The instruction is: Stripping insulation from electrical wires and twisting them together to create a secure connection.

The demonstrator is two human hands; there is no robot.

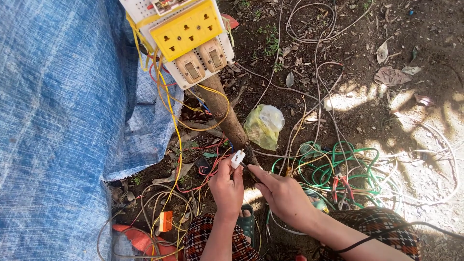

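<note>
My left hand (226, 186) grips a small white plug (237, 158) and holds it upright near the foot of a wooden post (227, 117). My right hand (282, 193) pinches a thin dark tool or wire end whose tip touches the plug's side. On top of the post sits a white perforated board (145, 9) with a yellow socket panel (187, 30) and two beige switches (201, 61). Yellow and red wires (176, 123) hang from the board to the ground.
A blue tarpaulin (58, 121) covers the left side. On the dirt lie a crumpled yellow-green plastic bag (264, 126), a coil of green wire (333, 166), red-handled pliers (341, 186), an orange box (166, 220) and loose white cables (314, 29). My checked-cloth knees are at the bottom.
</note>
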